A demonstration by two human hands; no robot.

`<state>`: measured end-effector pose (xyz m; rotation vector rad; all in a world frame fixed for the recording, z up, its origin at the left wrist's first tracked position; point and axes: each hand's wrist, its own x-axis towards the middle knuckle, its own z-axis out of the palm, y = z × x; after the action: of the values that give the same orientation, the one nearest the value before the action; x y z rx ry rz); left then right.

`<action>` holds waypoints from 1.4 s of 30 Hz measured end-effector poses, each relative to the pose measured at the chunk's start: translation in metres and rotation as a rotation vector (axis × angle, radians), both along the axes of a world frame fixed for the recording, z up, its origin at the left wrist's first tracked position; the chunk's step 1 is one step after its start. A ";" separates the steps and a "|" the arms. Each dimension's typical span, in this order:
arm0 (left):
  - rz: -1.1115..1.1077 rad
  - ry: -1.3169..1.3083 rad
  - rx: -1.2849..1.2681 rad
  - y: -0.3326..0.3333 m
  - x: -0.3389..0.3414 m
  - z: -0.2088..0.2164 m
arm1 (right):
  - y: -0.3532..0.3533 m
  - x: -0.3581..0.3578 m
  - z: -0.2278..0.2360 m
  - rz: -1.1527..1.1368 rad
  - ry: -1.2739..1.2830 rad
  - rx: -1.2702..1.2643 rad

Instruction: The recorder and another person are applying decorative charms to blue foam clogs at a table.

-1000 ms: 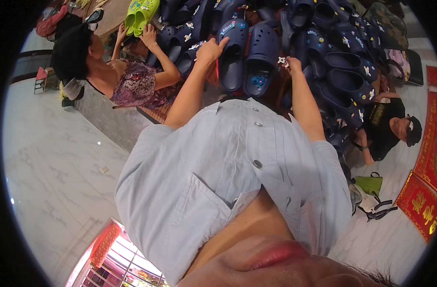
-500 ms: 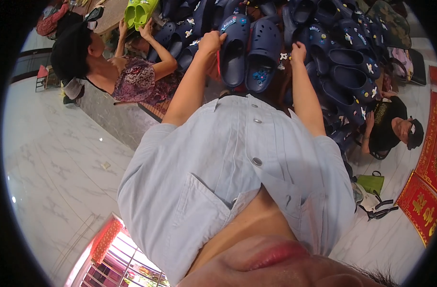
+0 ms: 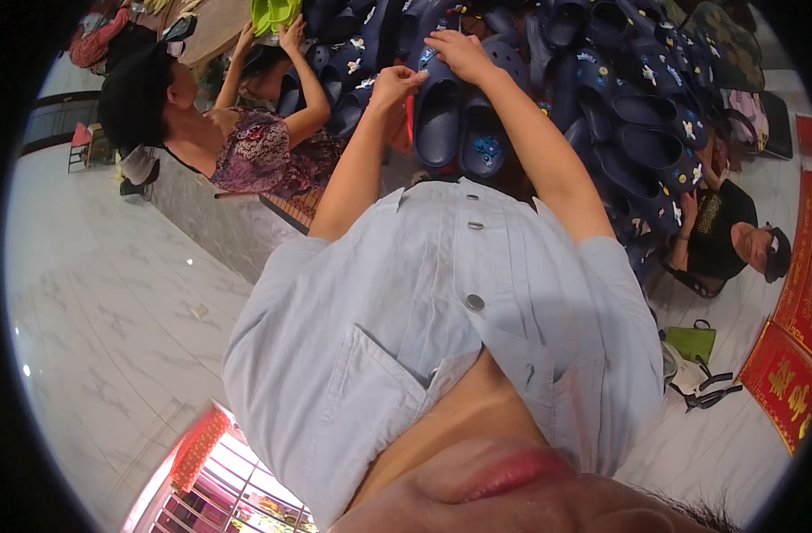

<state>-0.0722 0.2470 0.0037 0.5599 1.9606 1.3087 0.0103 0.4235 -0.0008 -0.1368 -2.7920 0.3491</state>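
A navy clog (image 3: 437, 133) with a bright charm near its toe lies in front of me, its opening toward my body. My left hand (image 3: 395, 92) is at its left edge, thumb and fingers closed there. Above its toe reaches my right hand (image 3: 463, 57), fingers drawn together and meeting the upper; whatever is between them is too small to make out. Close by on the right is a second navy clog (image 3: 482, 124), with blue charms inside its heel, partly covered by my right wrist. Something red (image 3: 410, 120) shows between my left palm and the first clog.
Many navy clogs with charms (image 3: 645, 107) are heaped to the right, more to the left. A person in a patterned top (image 3: 264, 151) at the left holds lime-green clogs (image 3: 275, 13). Another person in black (image 3: 721, 231) sits at the right. A green bag (image 3: 690, 341) lies on the floor.
My right hand has swung left from the heap at the right onto the first clog's toe. My left hand's fingertips have shifted slightly right and down. The lime-green clogs have moved slightly right.
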 end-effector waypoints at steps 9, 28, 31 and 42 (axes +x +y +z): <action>0.162 0.003 0.063 0.000 0.008 -0.019 | -0.007 -0.007 0.004 0.063 -0.019 0.012; -0.027 0.591 -0.121 0.025 -0.001 -0.016 | 0.002 -0.016 -0.002 -0.078 -0.134 -0.114; -0.004 0.611 -0.110 0.026 -0.003 -0.015 | 0.000 -0.017 0.001 -0.042 -0.081 -0.099; -0.040 0.647 -0.197 0.029 -0.014 -0.004 | 0.001 -0.015 0.005 -0.007 -0.060 -0.064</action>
<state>-0.0866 0.2755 0.0001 1.0089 2.5410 0.9580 -0.0044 0.4247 0.0042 -0.1744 -2.8394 0.4405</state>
